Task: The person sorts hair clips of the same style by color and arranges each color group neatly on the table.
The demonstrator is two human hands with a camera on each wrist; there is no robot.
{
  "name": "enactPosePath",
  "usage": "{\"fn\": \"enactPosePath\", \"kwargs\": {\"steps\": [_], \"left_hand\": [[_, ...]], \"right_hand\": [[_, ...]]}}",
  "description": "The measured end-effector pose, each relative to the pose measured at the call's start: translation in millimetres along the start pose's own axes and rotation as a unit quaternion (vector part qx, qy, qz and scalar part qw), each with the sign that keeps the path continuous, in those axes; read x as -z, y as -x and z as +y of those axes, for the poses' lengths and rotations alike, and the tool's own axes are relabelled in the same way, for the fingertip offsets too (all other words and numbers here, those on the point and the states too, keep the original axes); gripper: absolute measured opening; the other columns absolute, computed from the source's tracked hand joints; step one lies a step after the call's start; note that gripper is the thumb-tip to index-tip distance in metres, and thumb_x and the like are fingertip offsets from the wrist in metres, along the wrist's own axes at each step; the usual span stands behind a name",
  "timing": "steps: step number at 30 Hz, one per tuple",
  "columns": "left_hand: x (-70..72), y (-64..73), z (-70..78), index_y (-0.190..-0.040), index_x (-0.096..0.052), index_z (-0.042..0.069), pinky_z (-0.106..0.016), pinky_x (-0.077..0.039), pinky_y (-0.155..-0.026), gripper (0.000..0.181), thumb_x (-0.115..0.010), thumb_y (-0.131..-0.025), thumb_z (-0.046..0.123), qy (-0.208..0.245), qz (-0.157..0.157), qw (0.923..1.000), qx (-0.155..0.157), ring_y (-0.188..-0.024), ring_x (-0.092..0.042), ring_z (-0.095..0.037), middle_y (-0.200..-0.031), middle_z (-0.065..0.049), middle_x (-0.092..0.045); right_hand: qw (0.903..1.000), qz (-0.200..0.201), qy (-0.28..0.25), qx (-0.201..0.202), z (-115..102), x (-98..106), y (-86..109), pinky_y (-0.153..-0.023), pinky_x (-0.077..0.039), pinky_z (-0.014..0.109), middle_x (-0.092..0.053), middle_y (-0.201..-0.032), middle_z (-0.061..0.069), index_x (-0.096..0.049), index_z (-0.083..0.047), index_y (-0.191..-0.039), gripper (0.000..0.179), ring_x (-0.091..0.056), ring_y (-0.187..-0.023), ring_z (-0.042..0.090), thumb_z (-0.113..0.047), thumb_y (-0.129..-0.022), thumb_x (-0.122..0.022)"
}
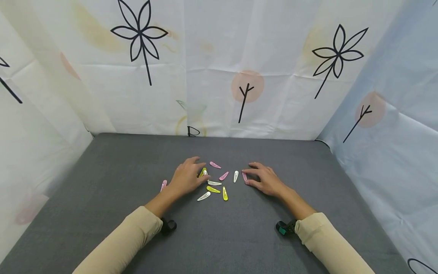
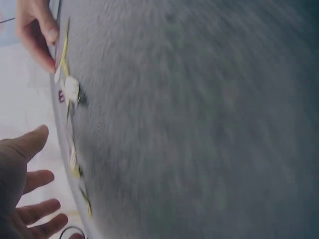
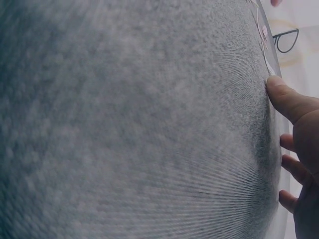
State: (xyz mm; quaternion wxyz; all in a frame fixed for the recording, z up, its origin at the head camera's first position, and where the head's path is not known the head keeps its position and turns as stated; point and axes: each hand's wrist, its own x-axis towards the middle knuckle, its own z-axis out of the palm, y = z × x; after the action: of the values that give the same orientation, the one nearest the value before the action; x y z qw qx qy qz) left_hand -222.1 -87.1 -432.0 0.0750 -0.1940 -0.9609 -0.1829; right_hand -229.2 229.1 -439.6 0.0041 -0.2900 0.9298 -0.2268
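The left hand (image 1: pixel 186 178) is lying palm down on the grey table (image 1: pixel 102 179), fingers relaxed and spread, w/ the fingertips touching a yellow-green clip (image 1: pixel 203 172) at the left edge of the scatter; nothing is looking pinched or curled round yet. The left wrist view, blurred, is showing this hand (image 2: pixel 22 191) w/ straight, spread fingers, so it's reading as an open hand, not a grasp.

The right hand (image 1: pixel 265 179) is also resting flat on the cloth, fingers loosely extended, w/ index and thumb tips closing toward a pink clip (image 1: pixel 244 176) just beside them. Whether it's actually gripping the clip I can't tell; the right wrist view is showing only a thumb (image 3: pixel 289 102) pressing on the table.

Between the hands the hair clips are lying loose, about 9 visible: a pink clip at the far side (image 1: pixel 215 165), a pink one in the middle (image 1: pixel 224 176), an upright white one (image 1: pixel 235 176), another white one (image 1: pixel 214 183), 2 yellow ones (image 1: pixel 213 189) (image 1: pixel 224 193), a white one nearest the person (image 1: pixel 203 196). 1 more pink clip (image 1: pixel 163 185) is lying apart, outside the left hand.

Judging progress: no clips are looking grouped, lined up or set aside, so the handling seems barely begun; nearly all the clips are yet to be moved.

Printed fabric walls (image 1: pixel 219 68) are surrounding the table.
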Motion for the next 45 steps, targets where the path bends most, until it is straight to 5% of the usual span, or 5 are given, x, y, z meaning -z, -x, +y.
{"fn": "enactPosePath", "kwargs": {"steps": [16, 45], "left_hand": [[-20.1, -24.2, 15.4, -0.131, -0.067, 0.011, -0.061, -0.037, -0.095, 0.057, -0.07, -0.089, 0.05, 0.008, -0.04, 0.9974, 0.06, -0.135, -0.041, -0.033, -0.142, -0.016, -0.052], [-27.6, -43.2, 7.7, -0.129, -0.068, 0.016, -0.058, -0.034, -0.094, 0.058, -0.079, -0.082, 0.048, 0.04, -0.048, 0.996, 0.064, -0.134, -0.044, -0.032, -0.14, -0.014, -0.054]], "right_hand": [[1.0, 0.003, -0.001, 0.003, 1, -1, -0.1, -0.106, -0.025, 0.067, -0.047, -0.145, 0.026, -0.064, -0.009, -0.133, 0.043, -0.041, -0.137, 0.043, -0.024, -0.093, -0.071], [0.9999, 0.008, -0.003, 0.005, 2, 0, 1.0, -0.106, -0.025, 0.067, -0.048, -0.144, 0.026, -0.065, -0.009, -0.133, 0.043, -0.043, -0.135, 0.043, -0.025, -0.093, -0.071]]}}
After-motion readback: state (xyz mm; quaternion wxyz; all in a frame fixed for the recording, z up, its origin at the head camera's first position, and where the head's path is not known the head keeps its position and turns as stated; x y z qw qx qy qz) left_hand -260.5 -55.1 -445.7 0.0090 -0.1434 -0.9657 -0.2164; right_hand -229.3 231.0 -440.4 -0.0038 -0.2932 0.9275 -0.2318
